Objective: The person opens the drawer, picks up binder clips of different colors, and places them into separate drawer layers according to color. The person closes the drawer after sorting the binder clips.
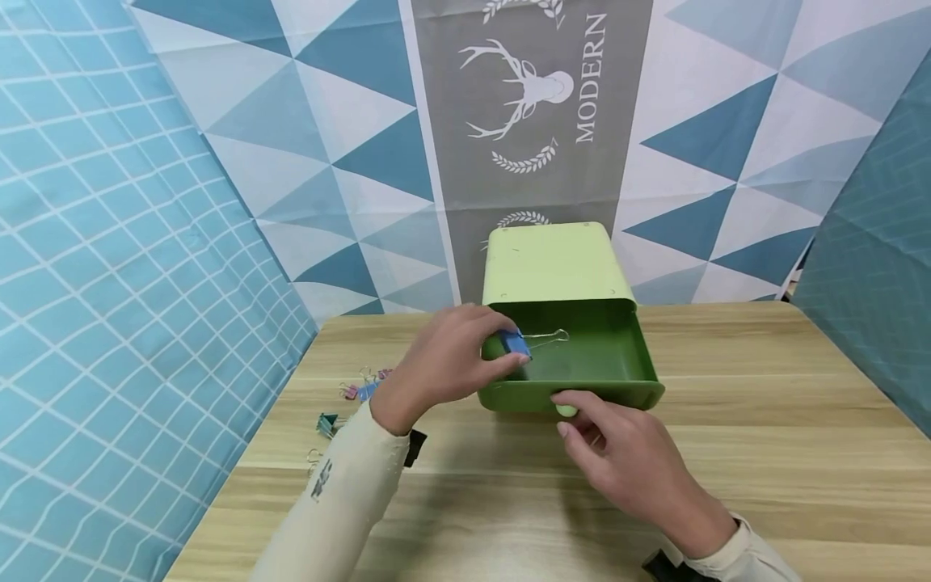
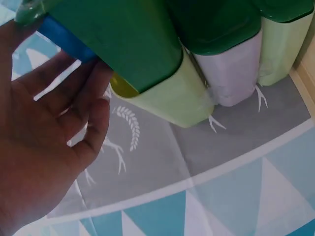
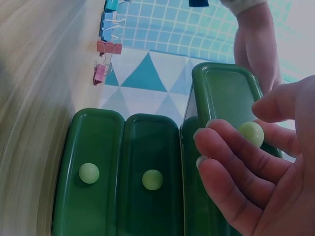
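The left hand pinches a blue clip at the open drawer; the right hand's fingers curl about its knob. Below that hand, the right wrist view shows two lower drawers that the head view hides; only the left wrist view shows a lilac case.

Head view forward-down, wrist views close, open drawer in all

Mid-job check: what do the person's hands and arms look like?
The left hand and right hand are bare, without gloves. The left sleeve is long and cream, with a small dark marking too blurred to read; the right sleeve is cream too. A black piece shows by the left sleeve's end, a second black piece by the right's.
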Demonstrator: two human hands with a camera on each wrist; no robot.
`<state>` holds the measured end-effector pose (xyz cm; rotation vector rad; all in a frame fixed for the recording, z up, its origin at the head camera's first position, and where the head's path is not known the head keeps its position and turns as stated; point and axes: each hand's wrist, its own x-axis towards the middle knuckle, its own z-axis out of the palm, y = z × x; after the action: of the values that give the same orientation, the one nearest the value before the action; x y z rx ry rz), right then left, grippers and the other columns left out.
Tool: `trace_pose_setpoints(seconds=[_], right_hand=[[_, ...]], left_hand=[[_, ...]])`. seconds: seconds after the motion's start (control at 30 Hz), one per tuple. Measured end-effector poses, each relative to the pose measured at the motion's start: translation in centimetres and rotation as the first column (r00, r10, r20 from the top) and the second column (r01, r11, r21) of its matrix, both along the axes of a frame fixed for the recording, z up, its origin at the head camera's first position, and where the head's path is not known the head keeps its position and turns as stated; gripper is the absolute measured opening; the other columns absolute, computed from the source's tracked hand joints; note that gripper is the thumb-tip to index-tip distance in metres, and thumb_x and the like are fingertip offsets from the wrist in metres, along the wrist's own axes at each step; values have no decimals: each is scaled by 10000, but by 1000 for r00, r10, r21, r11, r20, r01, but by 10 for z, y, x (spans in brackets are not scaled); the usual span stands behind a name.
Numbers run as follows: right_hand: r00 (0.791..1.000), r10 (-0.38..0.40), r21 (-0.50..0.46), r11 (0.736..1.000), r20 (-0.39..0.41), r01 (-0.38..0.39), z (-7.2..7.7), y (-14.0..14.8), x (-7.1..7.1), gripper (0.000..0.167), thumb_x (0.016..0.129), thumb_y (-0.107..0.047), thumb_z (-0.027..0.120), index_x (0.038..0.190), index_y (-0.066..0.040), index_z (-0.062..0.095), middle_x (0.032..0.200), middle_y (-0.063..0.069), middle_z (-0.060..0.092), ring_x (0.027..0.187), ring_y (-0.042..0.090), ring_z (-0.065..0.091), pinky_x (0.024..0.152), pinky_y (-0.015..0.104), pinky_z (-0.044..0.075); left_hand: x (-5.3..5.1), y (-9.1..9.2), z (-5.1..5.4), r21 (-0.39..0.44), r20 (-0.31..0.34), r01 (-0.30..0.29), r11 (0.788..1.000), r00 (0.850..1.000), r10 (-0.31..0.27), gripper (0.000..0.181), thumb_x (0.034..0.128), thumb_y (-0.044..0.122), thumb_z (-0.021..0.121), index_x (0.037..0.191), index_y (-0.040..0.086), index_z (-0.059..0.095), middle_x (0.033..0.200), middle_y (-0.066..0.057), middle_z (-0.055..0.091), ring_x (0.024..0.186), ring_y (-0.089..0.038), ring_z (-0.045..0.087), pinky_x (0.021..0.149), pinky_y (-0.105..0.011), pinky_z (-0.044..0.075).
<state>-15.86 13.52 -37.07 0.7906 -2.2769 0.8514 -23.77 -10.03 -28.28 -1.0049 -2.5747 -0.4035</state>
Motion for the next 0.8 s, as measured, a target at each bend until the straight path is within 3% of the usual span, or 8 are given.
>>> trace_pose_setpoints(seconds=[0.17,0.4,0.8], right_hand=[[1000,-5,4,1000,12,5,0,0,0,270,876,-118,742,1131,-191,691,788,-196,596,668,-79,530,579,186,492],[1000,-8,12,1000,27,7,1,0,1,271,881,-128,746,1142,-185,696,796,-193,601,667,-82,527,580,189,492],[999,-3,5,1000,33,3,1,2,1,267,882,-122,747,1141,-172,703,798,-191,598,669,-77,526,582,190,494]], left_hand=[[-11,10,6,-100,64,58,993,997,-52,314,893,484,732,1004,190,746,912,104,682,713,-20,557,631,-219,458],[-19,17,5,-177,140,85,980,988,-61,361,877,495,749,1033,170,754,934,108,676,710,-15,568,635,-210,467],[-25,24,7,-257,139,106,961,988,-72,402,879,469,757,1163,184,731,1039,61,687,838,-57,620,733,-223,498]])
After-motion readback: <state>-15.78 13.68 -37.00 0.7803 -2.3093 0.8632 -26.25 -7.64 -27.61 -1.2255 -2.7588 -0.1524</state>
